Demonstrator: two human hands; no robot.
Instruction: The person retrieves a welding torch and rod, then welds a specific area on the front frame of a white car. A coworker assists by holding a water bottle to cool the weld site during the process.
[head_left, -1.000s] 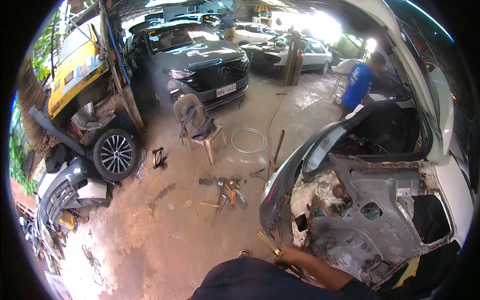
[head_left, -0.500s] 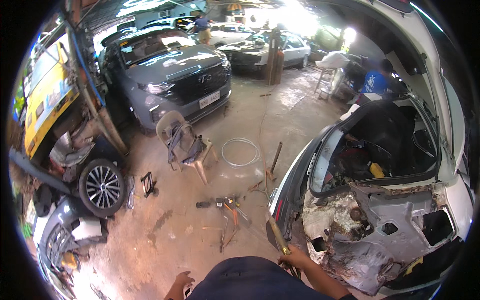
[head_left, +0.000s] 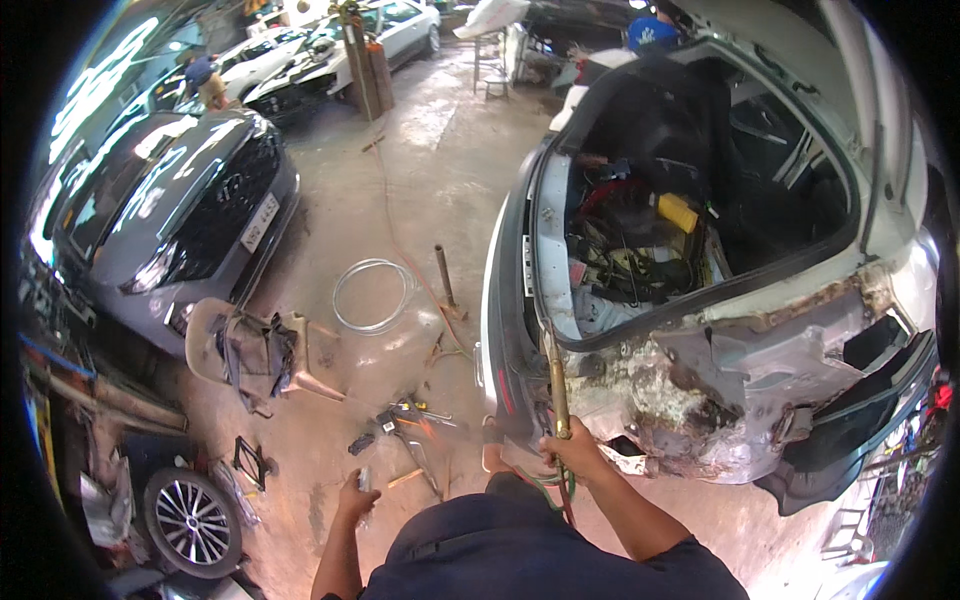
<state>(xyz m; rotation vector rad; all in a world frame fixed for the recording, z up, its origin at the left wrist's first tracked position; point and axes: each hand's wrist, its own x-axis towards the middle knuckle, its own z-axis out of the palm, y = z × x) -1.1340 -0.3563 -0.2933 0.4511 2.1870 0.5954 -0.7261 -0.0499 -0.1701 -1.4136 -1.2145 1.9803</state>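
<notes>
A brass gas torch [head_left: 559,385] is in my right hand [head_left: 570,448], its tip pointing up and away beside the lower left corner of the white car's rear opening [head_left: 690,325]. Red and green hoses [head_left: 540,482] trail below that hand. Over the floor at the left, my left hand [head_left: 357,500] is closed around a small pale object [head_left: 365,478], too blurred to name. To the right of the torch, the car's rear panel [head_left: 690,390] is stripped, rusty and crumpled. Whether the torch touches the car, I cannot tell.
Tools [head_left: 410,425] lie scattered on the floor ahead. Beyond are a wire coil [head_left: 375,296], an upright metal rod [head_left: 444,275] and a plastic chair [head_left: 215,345] with a bag. A wheel [head_left: 193,523] and a grey car [head_left: 180,205] are at left; a person in blue [head_left: 652,33] is farther off.
My view has swung right, toward the white car. The torch in my right hand now points up by the opening's corner. My left hand has come up into fuller view, showing the pale object.
</notes>
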